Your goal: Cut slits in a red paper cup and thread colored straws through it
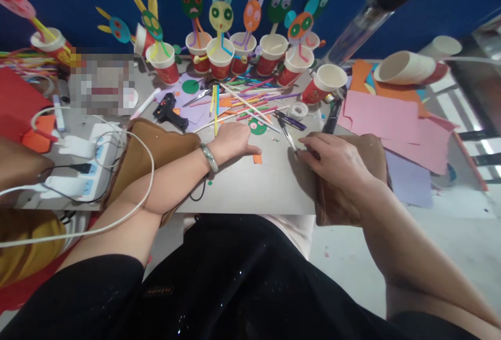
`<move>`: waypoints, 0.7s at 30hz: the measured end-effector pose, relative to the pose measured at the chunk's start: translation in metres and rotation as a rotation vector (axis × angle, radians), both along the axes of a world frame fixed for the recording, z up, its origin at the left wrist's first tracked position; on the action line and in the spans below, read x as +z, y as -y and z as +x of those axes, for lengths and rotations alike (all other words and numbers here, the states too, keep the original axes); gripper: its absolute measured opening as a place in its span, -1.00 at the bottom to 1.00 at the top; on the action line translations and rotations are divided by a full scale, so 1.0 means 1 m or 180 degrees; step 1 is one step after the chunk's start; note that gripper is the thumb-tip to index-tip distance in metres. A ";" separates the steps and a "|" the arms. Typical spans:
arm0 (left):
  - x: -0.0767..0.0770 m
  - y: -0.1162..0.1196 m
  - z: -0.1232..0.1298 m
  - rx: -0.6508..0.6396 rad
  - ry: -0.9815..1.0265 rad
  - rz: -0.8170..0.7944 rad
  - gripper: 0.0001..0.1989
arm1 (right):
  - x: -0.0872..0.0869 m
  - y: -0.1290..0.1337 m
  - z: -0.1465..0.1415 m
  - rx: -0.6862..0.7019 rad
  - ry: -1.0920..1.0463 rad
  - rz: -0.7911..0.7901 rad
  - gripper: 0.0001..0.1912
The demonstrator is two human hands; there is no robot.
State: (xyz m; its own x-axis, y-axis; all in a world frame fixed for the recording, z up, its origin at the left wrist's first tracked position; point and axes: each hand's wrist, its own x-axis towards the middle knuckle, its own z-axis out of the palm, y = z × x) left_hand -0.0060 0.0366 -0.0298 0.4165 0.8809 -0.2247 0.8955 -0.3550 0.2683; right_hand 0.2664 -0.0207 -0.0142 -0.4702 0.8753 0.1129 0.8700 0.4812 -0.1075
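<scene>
My left hand is over the grey tabletop, back up, with its thumb stretched out sideways above a small orange paper scrap. Its other fingers are mostly hidden under the hand. Just beyond it lies a green paper disc with pink on it. My right hand rests on a brown pad, fingers extended and apart. Its fingertips are close to the tip of a slim silver pointed tool; contact is unclear. Beside that tool lies a dark purple one.
Paper cups holding paper animal faces line the blue wall. Colored sticks, scissors and a black glue gun lie in front. A power strip with cables is left; pink paper sheets are right.
</scene>
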 end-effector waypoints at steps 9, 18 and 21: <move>0.002 0.000 -0.001 0.0061 0.0089 -0.0130 -0.40 | -0.005 -0.093 0.038 -0.2110 -0.0567 0.0033 -0.65; 0.005 0.001 0.000 -0.0035 -0.0045 -0.0128 -0.37 | -0.006 -0.179 0.031 -0.2427 0.0175 -0.0317 -0.42; 0.004 -0.001 0.000 -0.0029 -0.0053 -0.0135 -0.37 | 0.001 -0.183 0.031 -0.2550 0.0168 -0.0518 -0.41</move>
